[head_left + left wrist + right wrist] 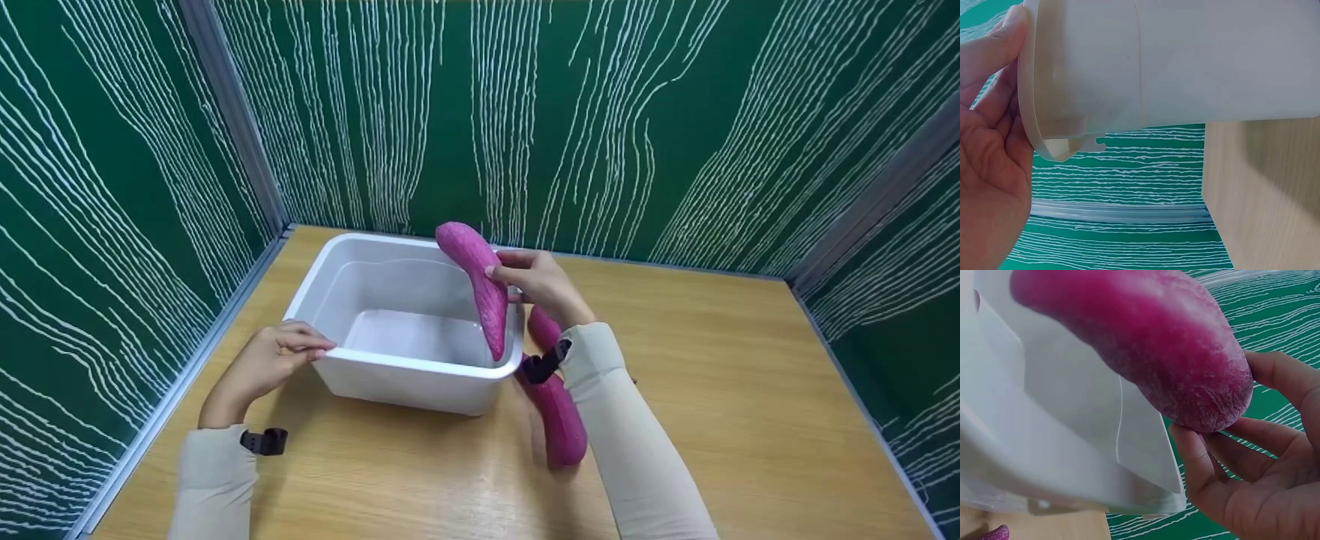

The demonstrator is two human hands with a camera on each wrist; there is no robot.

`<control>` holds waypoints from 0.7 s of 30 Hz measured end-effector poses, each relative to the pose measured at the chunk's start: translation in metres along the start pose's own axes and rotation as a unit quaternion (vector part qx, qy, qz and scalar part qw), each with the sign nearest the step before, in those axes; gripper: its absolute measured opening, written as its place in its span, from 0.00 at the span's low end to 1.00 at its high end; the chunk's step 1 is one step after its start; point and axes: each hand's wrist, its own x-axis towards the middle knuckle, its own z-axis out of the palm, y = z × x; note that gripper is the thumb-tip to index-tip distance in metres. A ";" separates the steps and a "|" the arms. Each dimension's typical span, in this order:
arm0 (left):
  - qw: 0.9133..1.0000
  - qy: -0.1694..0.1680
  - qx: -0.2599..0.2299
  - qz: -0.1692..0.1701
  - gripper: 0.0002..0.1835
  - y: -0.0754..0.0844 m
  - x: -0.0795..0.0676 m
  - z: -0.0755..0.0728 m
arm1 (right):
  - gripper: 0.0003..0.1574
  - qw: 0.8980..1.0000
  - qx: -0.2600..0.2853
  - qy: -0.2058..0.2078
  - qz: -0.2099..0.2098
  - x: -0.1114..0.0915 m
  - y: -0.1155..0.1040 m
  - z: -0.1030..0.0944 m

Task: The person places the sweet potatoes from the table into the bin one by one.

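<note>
A white plastic bin (420, 365) stands on the table, and its visible inside holds nothing. My left hand (270, 365) pinches its near-left rim corner; the left wrist view shows the thumb and fingers at the rim (1028, 84). Over the bin's right side, my right hand (541, 286) holds a pink-purple sweet potato (476, 274) between thumb and fingers. It is tilted, its narrow end pointing down. In the right wrist view the sweet potato (1157, 343) appears close, with fingertips on one end. Two more sweet potatoes (559, 420) lie right of the bin, partly hidden by my right wrist.
The wooden table (735, 390) extends to the right of the bin and in front of it. Green panels (450, 112) with white wavy lines enclose the back and both sides, joined by grey metal posts (232, 105).
</note>
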 end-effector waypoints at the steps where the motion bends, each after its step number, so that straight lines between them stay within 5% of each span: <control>1: 1.000 0.000 -0.002 -0.001 0.09 0.000 0.000 0.000 | 0.28 1.000 0.001 -0.001 -0.001 0.000 0.000 0.000; 21: 1.000 -0.004 -0.008 -0.016 0.09 0.002 -0.001 -0.001 | 0.30 1.000 0.011 -0.001 -0.012 0.000 0.003 0.002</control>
